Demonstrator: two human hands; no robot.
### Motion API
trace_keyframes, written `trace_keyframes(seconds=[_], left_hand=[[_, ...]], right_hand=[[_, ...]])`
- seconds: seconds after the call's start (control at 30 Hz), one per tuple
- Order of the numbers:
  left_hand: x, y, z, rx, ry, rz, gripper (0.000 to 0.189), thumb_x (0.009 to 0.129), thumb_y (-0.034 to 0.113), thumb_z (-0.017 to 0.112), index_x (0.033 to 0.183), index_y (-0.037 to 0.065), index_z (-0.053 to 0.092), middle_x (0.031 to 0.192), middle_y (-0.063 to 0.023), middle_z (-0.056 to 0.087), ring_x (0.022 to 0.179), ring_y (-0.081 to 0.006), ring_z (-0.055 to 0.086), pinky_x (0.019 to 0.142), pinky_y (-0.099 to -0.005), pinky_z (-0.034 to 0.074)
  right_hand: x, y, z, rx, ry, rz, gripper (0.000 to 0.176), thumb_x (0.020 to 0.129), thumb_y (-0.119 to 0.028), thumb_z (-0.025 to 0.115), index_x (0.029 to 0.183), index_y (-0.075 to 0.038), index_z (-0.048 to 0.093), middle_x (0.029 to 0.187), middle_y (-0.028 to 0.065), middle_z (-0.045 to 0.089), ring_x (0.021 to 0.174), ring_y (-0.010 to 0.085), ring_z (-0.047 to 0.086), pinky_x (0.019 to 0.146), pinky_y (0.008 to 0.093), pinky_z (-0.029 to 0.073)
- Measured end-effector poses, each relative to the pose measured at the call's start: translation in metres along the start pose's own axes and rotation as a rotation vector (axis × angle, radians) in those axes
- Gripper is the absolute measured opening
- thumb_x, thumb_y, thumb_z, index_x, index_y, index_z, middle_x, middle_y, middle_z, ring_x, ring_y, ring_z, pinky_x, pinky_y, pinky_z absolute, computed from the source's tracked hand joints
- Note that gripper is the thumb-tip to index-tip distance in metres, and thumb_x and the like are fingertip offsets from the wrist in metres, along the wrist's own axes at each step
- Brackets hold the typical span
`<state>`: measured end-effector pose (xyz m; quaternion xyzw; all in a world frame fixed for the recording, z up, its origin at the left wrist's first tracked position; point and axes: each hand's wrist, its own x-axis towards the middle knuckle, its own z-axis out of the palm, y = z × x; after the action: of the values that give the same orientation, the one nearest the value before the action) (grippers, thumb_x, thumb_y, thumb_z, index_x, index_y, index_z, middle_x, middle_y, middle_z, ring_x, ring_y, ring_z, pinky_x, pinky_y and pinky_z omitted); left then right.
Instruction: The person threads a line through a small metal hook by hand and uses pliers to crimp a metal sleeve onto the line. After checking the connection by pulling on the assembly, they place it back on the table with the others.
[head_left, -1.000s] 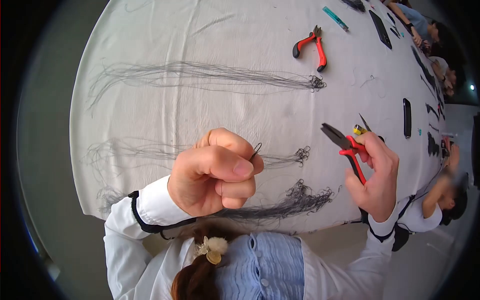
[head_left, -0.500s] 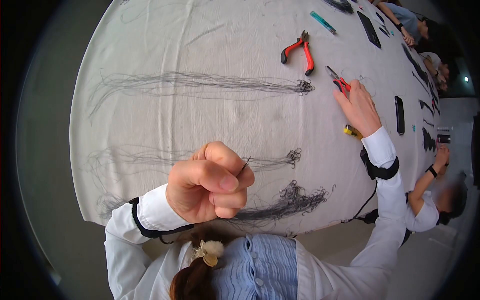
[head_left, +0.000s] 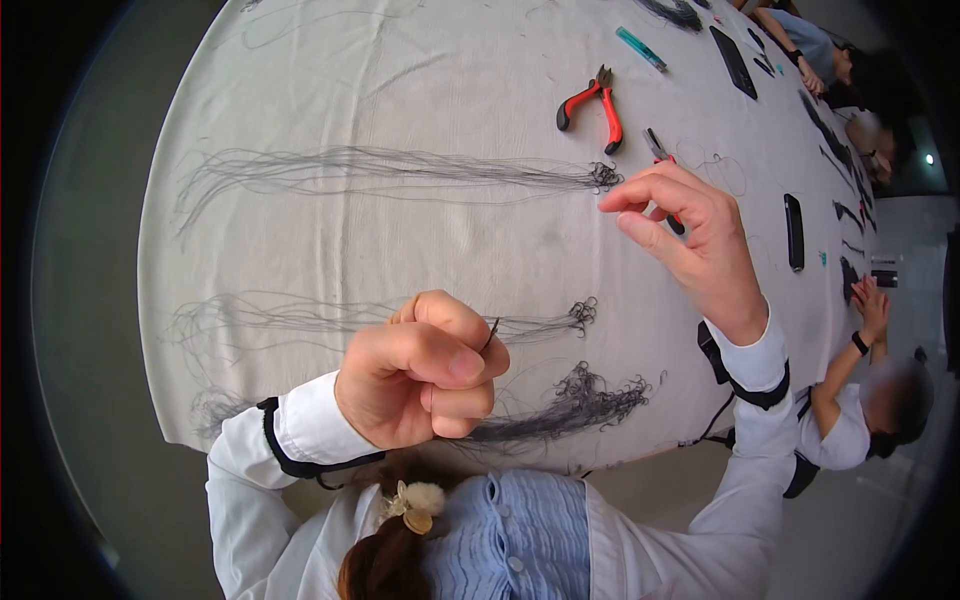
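Observation:
My left hand (head_left: 425, 370) is closed in a fist, pinching a small thin dark fishing hook (head_left: 491, 333) whose tip sticks out past the fingers. Above the table, my right hand (head_left: 690, 235) has its thumb and forefinger apart, with nothing visible between them. Small pliers with red-and-black handles (head_left: 655, 146) lie partly hidden behind it. Farther off rest red-handled nippers (head_left: 606, 92), spread wide. One bundle of hooks on thin lines (head_left: 400, 165) stretches across the cloth; a second bundle (head_left: 582, 316) runs behind my left hand, and a thick dark pile of hooks (head_left: 570, 410) lies nearest me.
A white cloth covers the table (head_left: 270, 250). A teal cutter (head_left: 641, 49), a black phone (head_left: 733, 62) and another black phone-like object (head_left: 794, 232) lie to the far side. Other people sit along the right, one with hands (head_left: 872, 310) over the table edge.
My right hand has let go of the small pliers, lifted toward me and opened its fingers. The yellow tool near its wrist is now hidden. My left hand has barely moved.

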<state>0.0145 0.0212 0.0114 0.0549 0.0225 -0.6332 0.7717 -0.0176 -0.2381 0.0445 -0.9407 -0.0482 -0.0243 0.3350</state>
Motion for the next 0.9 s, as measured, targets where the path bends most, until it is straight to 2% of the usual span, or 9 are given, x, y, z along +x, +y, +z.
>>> trace_keyframes(seconds=[0.03,0.23,0.5,0.6,0.67,0.7,0.73,0.8,0.9], left_hand=[[-0.001,-0.001,0.001,0.009,0.021,-0.008,0.036,0.075,-0.005,0.045,0.056,0.012,0.020,0.059,0.0025,0.024,0.046,-0.0062,0.016,0.040,-0.0264,0.010],[-0.003,-0.001,0.004,0.047,0.036,-0.009,0.035,0.075,-0.004,0.045,0.056,0.013,0.022,0.059,0.0034,0.025,0.046,-0.0060,0.018,0.041,-0.0258,0.011],[-0.002,-0.008,0.013,0.164,0.100,0.028,0.039,0.082,0.002,0.051,0.055,0.014,0.025,0.059,0.0041,0.026,0.048,-0.0064,0.023,0.043,-0.0251,0.015],[0.003,-0.014,0.019,0.451,0.204,0.155,0.040,0.086,0.007,0.057,0.054,0.010,0.032,0.059,0.0023,0.033,0.048,-0.0078,0.027,0.043,-0.0271,0.020],[0.004,-0.014,0.016,1.492,0.191,0.598,0.033,0.084,0.018,0.061,0.056,0.005,0.049,0.059,-0.0021,0.046,0.052,-0.0105,0.038,0.046,-0.0262,0.031],[-0.007,-0.006,0.034,1.712,0.251,0.543,0.025,0.086,0.019,0.061,0.069,0.001,0.066,0.066,-0.0061,0.057,0.059,-0.0119,0.049,0.051,-0.0255,0.038],[-0.007,-0.008,0.036,1.713,0.251,0.540,0.025,0.086,0.019,0.061,0.069,0.001,0.066,0.066,-0.0061,0.057,0.059,-0.0119,0.049,0.051,-0.0255,0.038],[-0.007,-0.015,0.041,1.870,0.330,0.879,0.022,0.085,0.020,0.063,0.084,0.000,0.071,0.071,-0.0089,0.061,0.064,-0.0133,0.056,0.056,-0.0271,0.044],[-0.008,-0.012,0.039,1.792,0.307,0.990,0.023,0.086,0.021,0.061,0.093,0.001,0.071,0.083,-0.0129,0.065,0.069,-0.0173,0.062,0.063,-0.0297,0.051]], right_hand=[[-0.003,-0.012,0.007,0.234,-0.052,-0.086,0.009,0.081,-0.008,0.064,0.089,-0.003,0.066,0.082,0.0051,0.062,0.067,0.0127,0.058,0.061,0.0240,0.045],[-0.008,-0.049,0.037,0.589,-0.188,-0.082,0.012,0.079,-0.007,0.066,0.091,-0.003,0.065,0.082,0.0054,0.064,0.071,0.0123,0.060,0.062,0.0247,0.046],[-0.018,-0.059,0.028,0.521,-0.105,-0.165,0.008,0.075,-0.003,0.066,0.079,-0.001,0.059,0.072,0.0058,0.059,0.068,0.0140,0.058,0.060,0.0259,0.046],[-0.030,-0.062,0.011,0.368,-0.018,-0.209,0.009,0.069,0.001,0.064,0.076,-0.002,0.058,0.072,0.0061,0.058,0.066,0.0148,0.056,0.060,0.0262,0.044],[-0.039,-0.065,-0.001,0.262,0.016,-0.227,0.012,0.065,0.002,0.062,0.075,-0.002,0.058,0.073,0.0063,0.058,0.066,0.0150,0.056,0.060,0.0263,0.043],[-0.039,-0.072,-0.005,0.175,0.051,-0.267,0.013,0.062,0.003,0.062,0.074,-0.002,0.057,0.072,0.0063,0.058,0.065,0.0163,0.055,0.059,0.0272,0.043],[-0.043,-0.075,-0.007,0.090,0.083,-0.307,0.014,0.060,0.004,0.061,0.072,-0.002,0.057,0.070,0.0064,0.057,0.063,0.0176,0.055,0.058,0.0281,0.043],[-0.050,-0.080,-0.011,0.057,0.092,-0.316,0.014,0.057,0.005,0.060,0.069,-0.001,0.056,0.070,0.0066,0.056,0.062,0.0193,0.054,0.058,0.0288,0.042],[-0.058,-0.083,-0.013,-0.036,0.085,-0.365,0.013,0.058,0.005,0.060,0.069,-0.001,0.056,0.069,0.0070,0.056,0.063,0.0194,0.054,0.059,0.0289,0.042]])
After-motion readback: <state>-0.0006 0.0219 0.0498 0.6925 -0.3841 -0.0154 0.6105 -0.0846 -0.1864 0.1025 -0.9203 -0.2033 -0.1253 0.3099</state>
